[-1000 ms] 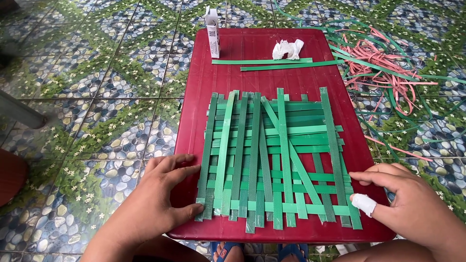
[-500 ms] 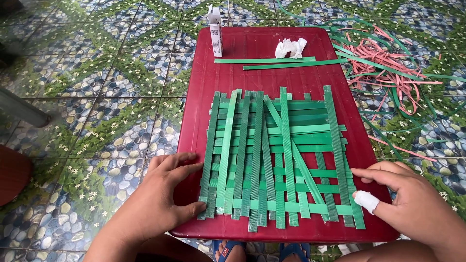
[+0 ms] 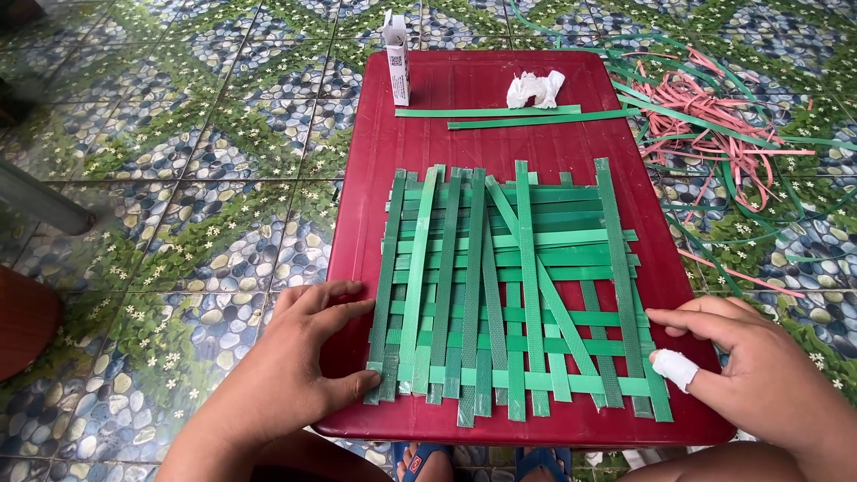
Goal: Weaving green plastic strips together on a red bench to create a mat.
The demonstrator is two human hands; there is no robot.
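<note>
Fingers of the left hand (image 3: 295, 366) lay spread flat, gripping nothing, thumb touching the near-left corner of the woven green strip mat (image 3: 513, 286) on the red tray (image 3: 375, 178); the right hand (image 3: 759, 375), open too, touched its right edge.

The floor (image 3: 223, 205) is tiled with a glossy pebble-and-leaf pattern in blue, green and white, with small white flowers. Even daylight reflects off the tiles. A low red counter (image 3: 500, 98) stands on the floor. A grey pipe (image 3: 40, 201) crosses the left edge. A dark brown object (image 3: 25, 321), partly cut off, sits at lower left.
</note>
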